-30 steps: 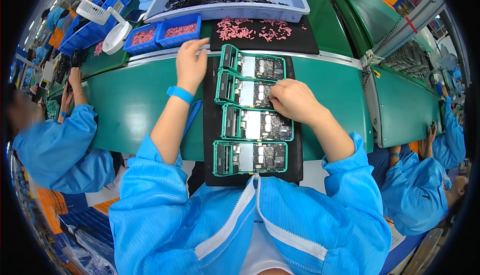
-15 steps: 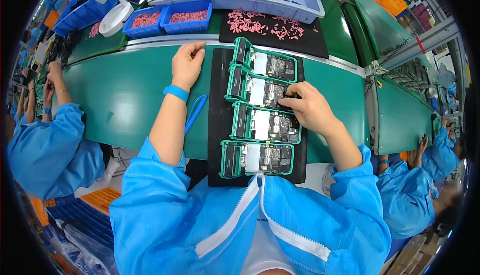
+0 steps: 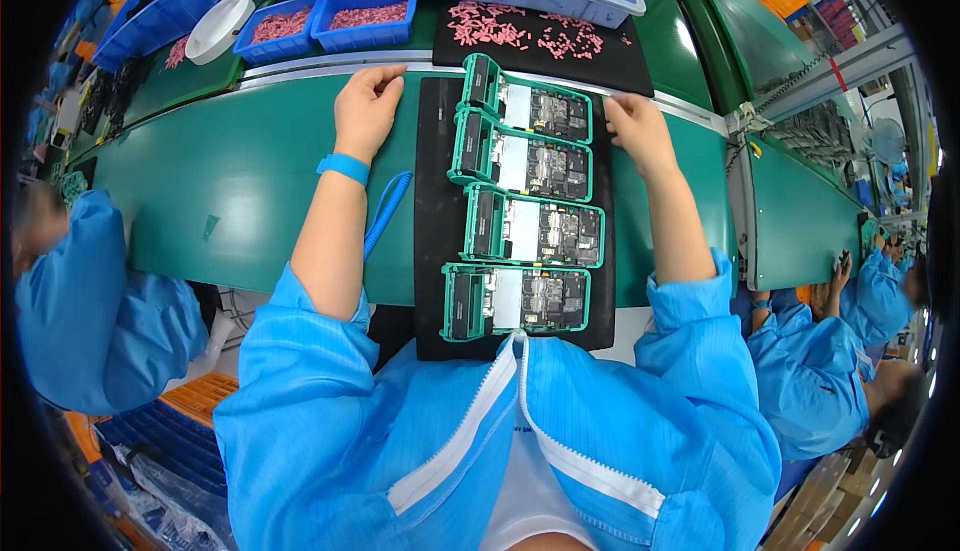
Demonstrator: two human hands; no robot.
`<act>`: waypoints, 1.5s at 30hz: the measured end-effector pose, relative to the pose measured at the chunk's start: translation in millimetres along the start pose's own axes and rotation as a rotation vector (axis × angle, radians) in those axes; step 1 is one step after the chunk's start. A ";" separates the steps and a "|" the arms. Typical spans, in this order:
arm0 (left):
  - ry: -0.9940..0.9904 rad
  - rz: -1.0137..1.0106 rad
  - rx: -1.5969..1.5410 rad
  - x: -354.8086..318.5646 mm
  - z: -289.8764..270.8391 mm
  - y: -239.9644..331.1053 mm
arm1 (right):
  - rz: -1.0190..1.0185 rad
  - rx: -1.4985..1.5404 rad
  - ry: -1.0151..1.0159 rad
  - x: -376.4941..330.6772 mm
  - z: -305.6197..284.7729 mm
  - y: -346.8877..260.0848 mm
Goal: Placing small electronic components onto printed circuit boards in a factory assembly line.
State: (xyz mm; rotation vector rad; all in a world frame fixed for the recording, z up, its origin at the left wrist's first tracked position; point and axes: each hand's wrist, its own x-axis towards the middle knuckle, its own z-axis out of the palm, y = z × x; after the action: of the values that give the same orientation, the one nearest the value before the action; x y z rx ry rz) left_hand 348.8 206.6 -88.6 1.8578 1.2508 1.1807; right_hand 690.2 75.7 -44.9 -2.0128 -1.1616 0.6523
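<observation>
Hands are seen from above at a green conveyor belt (image 3: 200, 201). A long black rectangular mat (image 3: 432, 211) lies at the centre, and four green plastic trays holding circuit boards (image 3: 530, 201) are stacked along it from twelve to six o'clock. The left hand (image 3: 368, 111), with a blue wristband (image 3: 344, 167) below it, is curled with its fingers pressed together at the mat's far corner, at eleven o'clock. The right hand (image 3: 636, 131) is loosely closed on the mat's opposite corner, at one o'clock; whether either hand pinches the mat cannot be told. Small pink parts (image 3: 520, 29) are scattered on a black pad at twelve o'clock, beside two blue bins (image 3: 330, 23).
</observation>
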 end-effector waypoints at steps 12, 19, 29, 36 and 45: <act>0.019 -0.002 0.053 -6.1 4.8 8.1 | 0.044 0.596 -0.079 -7.2 12.6 -6.1; 0.027 0.058 0.094 -4.1 10.4 0.2 | 0.067 0.891 0.212 -44.0 -50.8 48.3; 0.000 0.031 0.053 5.0 28.0 -5.5 | -0.162 0.872 1.054 -86.4 -233.3 186.1; 0.015 0.009 0.133 5.5 28.4 0.9 | -0.036 0.600 1.274 -78.7 -316.9 276.9; -0.116 -0.337 -1.239 1.4 -5.1 18.3 | 0.179 0.370 1.150 -104.4 -358.7 321.6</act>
State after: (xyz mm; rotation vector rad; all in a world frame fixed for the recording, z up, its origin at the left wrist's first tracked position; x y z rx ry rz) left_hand 351.6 201.0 -70.6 0.7372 0.4681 1.1911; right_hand 1065.0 -243.8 -66.7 -1.7072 -0.1521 -0.2403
